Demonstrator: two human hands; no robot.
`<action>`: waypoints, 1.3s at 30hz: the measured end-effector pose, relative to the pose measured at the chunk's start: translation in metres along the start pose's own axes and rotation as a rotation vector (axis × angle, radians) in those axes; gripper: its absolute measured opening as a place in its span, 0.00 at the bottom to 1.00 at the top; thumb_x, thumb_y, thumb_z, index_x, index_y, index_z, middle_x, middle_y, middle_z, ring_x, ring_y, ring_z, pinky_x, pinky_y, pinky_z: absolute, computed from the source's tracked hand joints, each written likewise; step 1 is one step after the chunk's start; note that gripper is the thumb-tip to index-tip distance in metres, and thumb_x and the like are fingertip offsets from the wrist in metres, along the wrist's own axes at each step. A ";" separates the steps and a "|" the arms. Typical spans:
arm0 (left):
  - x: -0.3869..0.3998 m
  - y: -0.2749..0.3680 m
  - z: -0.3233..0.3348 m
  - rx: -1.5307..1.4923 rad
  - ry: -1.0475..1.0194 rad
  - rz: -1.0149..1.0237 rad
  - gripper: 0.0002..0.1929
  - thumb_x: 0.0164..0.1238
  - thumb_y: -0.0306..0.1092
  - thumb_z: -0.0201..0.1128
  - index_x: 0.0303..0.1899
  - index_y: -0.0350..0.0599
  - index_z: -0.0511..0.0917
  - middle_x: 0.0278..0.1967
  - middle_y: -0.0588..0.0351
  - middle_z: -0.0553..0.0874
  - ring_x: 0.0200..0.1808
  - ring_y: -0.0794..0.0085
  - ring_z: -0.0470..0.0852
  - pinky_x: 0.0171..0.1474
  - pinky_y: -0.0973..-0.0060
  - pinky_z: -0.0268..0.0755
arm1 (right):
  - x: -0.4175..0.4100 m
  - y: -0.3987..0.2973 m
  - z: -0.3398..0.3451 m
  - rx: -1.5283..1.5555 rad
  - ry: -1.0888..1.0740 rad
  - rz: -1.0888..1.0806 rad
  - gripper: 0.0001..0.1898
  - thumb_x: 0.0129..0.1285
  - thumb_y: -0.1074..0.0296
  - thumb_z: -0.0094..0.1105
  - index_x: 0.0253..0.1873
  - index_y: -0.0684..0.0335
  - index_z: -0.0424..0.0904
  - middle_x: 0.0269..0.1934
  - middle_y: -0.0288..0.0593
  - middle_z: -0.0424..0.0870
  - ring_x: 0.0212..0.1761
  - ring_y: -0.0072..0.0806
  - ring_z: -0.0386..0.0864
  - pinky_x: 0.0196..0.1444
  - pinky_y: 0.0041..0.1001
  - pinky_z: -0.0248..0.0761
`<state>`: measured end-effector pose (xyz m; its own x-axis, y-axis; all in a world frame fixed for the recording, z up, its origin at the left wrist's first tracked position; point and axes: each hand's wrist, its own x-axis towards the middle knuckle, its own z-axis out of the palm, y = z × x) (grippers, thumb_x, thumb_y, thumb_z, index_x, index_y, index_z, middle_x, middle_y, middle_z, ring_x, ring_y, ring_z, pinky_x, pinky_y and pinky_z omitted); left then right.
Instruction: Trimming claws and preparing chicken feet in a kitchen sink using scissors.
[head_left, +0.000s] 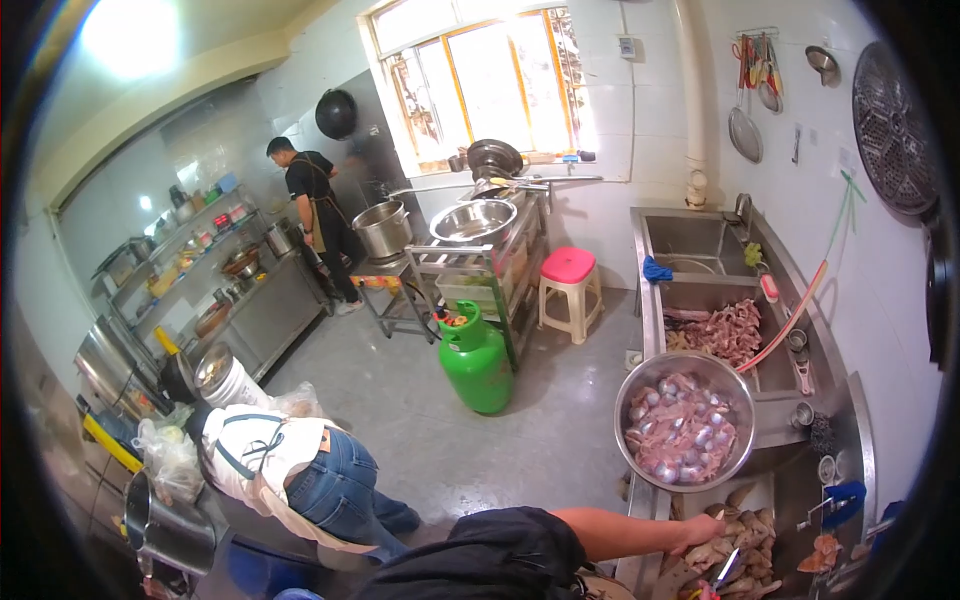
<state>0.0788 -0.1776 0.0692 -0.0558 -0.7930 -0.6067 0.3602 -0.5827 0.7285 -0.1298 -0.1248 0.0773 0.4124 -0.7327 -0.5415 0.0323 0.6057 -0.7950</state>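
My left hand (701, 531) reaches over the lower sink basin (634, 559), its fingers closed around a pale piece of poultry. Raw poultry pieces (750, 536) lie heaped in the basin below. At the bottom edge my right hand (706, 592), mostly cut off, grips scissors (726, 568) with red and yellow handles; their blades point up beside the left hand. Just beyond is a round steel bowl (622, 427) of pink meat pieces (679, 427) with whitish, rounded parts. More red meat (724, 330) lies in the middle basin, a hose (787, 330) running down into it.
A blue cloth (657, 268) hangs over the sink edge. A green gas cylinder (476, 364) and a pink-topped stool (568, 289) stand on the floor. One person (262, 457) bends at the lower left; another (311, 202) stands by the far counter. Steel pots stand around.
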 end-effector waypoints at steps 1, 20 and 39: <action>0.000 -0.001 0.000 -0.066 -0.034 -0.018 0.22 0.63 0.48 0.54 0.44 0.35 0.79 0.41 0.50 0.82 0.39 0.66 0.79 0.41 0.64 0.72 | 0.000 -0.002 0.000 -0.037 -0.052 0.003 0.13 0.69 0.56 0.50 0.46 0.60 0.74 0.26 0.38 0.75 0.23 0.26 0.73 0.24 0.25 0.66; 0.019 -0.008 -0.007 0.029 0.065 0.072 0.16 0.61 0.47 0.53 0.31 0.43 0.77 0.33 0.53 0.80 0.34 0.68 0.77 0.40 0.64 0.71 | 0.018 0.003 -0.020 -1.109 -0.105 -1.298 0.16 0.62 0.73 0.49 0.52 0.74 0.76 0.40 0.60 0.81 0.39 0.56 0.79 0.43 0.43 0.74; 0.004 -0.001 0.006 -0.269 -0.067 -0.096 0.17 0.63 0.48 0.50 0.37 0.42 0.77 0.26 0.51 0.80 0.20 0.62 0.78 0.22 0.59 0.69 | 0.039 0.034 -0.056 -0.912 -0.149 -0.904 0.18 0.64 0.71 0.47 0.54 0.75 0.75 0.42 0.63 0.80 0.41 0.58 0.78 0.45 0.45 0.73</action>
<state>0.0723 -0.1811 0.0686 -0.1598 -0.7519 -0.6396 0.5835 -0.5946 0.5532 -0.1635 -0.1503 0.0134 0.6689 -0.6918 0.2718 -0.2537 -0.5562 -0.7914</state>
